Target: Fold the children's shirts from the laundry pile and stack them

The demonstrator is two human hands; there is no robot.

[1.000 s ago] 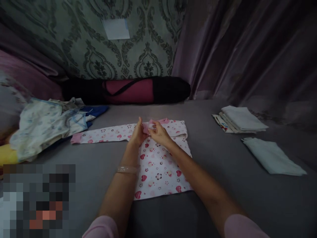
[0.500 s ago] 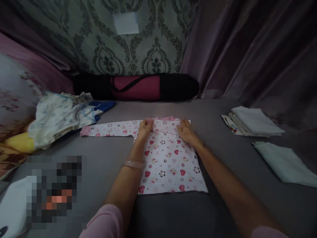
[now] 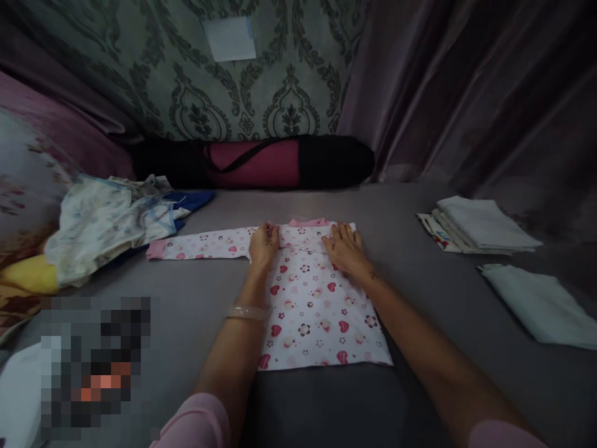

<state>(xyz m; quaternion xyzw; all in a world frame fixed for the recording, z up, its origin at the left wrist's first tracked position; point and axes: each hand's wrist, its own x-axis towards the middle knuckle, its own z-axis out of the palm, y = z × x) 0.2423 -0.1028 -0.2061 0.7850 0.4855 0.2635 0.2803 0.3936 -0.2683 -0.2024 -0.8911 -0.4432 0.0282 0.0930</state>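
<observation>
A white long-sleeved child's shirt [image 3: 310, 311] with pink trim and red hearts and flowers lies flat in front of me. One sleeve [image 3: 205, 244] stretches out to the left, ending in a pink cuff. The other sleeve [image 3: 303, 238] is folded across the chest, below the pink collar [image 3: 308, 222]. My left hand [image 3: 264, 244] is closed at the left shoulder, pinching the end of the folded sleeve; its fingertips are partly hidden. With fingers extended, my right hand [image 3: 346, 249] rests flat on the shirt's right shoulder, over the fold.
Rumpled clothes [image 3: 102, 218] lie at the left beside a yellow item [image 3: 30, 274]. Folded cloths [image 3: 489, 224] are stacked at the right, with a pale folded garment [image 3: 541, 305] nearer me. A long black and pink bag [image 3: 261, 163] lies along the wall. Something blurred out sits lower left.
My left hand has shifted a little to the left with the folded sleeve's end. My right hand has slid slightly left, its fingers now more spread on the shirt.
</observation>
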